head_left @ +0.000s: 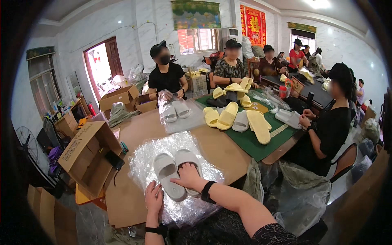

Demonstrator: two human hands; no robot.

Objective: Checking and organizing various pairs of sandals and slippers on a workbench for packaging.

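Note:
A pair of light grey slide slippers, the left slipper point(165, 165) and the right slipper point(188, 156), lies side by side with toes pointing away from me. They rest on a stack of clear plastic bags point(143, 157). My right hand point(188, 178) grips the pair at the adjoining inner edges, its thumb over the left slipper and its fingers inside the right one, just behind the strap. Beside the left slipper's heel, my left hand point(153, 198) rests on the bags with fingers loosely extended, holding nothing.
An open cardboard box point(87, 157) tilts at the table's left, near a black device point(114, 160). Yellow slippers point(228, 115) are heaped on a green mat point(255, 149). Across the table, a person point(167, 75) handles bagged grey slippers point(176, 110); another person point(332, 118) sits at right.

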